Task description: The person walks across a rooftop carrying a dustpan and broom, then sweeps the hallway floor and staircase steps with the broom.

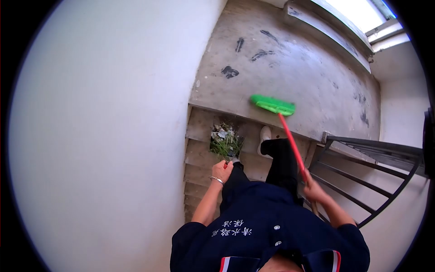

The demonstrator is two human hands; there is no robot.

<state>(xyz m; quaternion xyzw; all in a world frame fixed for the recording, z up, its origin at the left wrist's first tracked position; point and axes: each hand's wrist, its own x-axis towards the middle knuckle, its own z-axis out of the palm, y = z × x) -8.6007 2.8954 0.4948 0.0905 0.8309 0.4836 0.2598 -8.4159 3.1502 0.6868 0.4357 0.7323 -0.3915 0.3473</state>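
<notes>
My right hand is wrapped round the red handle of a broom. The broom's green head rests on or just above the grey landing, near the edge of the top step. My left hand is closed on a short visible piece of red handle. Just beyond it is a dark dustpan, filled with green grass and pale scraps of litter. How the red handle joins the dustpan is hidden.
Concrete steps descend beneath me; my shoe is on one near the landing. A white wall runs along the left. Dark metal railing stands at right. Black smudges mark the landing. A ledge lies beyond.
</notes>
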